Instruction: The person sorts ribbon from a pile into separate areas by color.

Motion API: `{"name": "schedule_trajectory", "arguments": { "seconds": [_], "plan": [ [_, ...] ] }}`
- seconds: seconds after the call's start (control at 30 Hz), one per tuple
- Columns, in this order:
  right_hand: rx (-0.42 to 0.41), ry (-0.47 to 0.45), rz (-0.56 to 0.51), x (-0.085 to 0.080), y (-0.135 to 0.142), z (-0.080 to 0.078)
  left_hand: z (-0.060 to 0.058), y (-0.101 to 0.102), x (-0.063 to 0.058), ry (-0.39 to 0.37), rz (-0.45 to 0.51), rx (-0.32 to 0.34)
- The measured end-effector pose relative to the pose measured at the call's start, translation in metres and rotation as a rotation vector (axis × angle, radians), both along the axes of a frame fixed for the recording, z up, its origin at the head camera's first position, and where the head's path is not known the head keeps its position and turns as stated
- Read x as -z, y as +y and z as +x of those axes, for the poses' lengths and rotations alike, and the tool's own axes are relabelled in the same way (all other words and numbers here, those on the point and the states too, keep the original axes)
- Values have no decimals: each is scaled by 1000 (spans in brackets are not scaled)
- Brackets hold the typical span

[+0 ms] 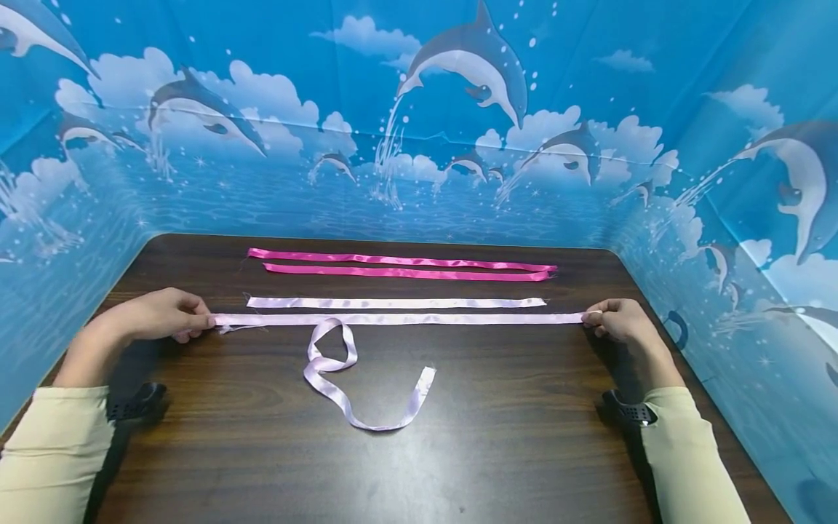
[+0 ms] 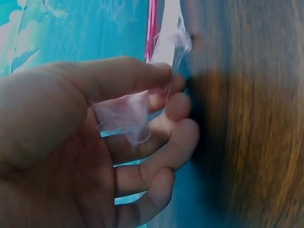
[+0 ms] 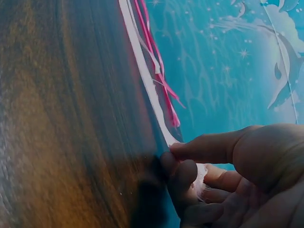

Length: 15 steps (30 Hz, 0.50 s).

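A pale lilac ribbon (image 1: 399, 319) is stretched straight across the table between both hands. My left hand (image 1: 160, 315) pinches its left end between thumb and forefinger; in the left wrist view a frayed tail of ribbon (image 2: 124, 114) pokes out behind the thumb. At the other end my right hand (image 1: 618, 320) pinches the ribbon, and a frayed tip (image 3: 202, 178) shows inside those fingers in the right wrist view. Just beyond lies a second lilac strip (image 1: 396, 303), flat and parallel. Nearer me, a loose lilac length (image 1: 340, 397) curls on the table.
Two bright pink ribbon strips (image 1: 406, 272) lie side by side toward the table's far edge. The dark wooden table (image 1: 497, 437) is bordered by a blue dolphin-print curtain (image 1: 419, 196) at the back and sides. Each wrist wears a black strap (image 1: 631, 411).
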State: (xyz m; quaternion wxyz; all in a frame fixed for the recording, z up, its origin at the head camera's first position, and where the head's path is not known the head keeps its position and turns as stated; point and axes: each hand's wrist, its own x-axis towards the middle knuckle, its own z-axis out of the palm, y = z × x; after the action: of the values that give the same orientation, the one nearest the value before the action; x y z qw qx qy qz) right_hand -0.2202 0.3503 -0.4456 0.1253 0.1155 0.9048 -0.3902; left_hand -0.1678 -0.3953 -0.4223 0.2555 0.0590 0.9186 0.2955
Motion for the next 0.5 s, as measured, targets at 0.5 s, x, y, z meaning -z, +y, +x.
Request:
{"name": "schedule_trajectory", "arguments": {
  "seconds": [0.5],
  "plan": [
    [-72,69,178,-21,-1,9,5,-18,-15,-51,-27,-10]
  ]
}}
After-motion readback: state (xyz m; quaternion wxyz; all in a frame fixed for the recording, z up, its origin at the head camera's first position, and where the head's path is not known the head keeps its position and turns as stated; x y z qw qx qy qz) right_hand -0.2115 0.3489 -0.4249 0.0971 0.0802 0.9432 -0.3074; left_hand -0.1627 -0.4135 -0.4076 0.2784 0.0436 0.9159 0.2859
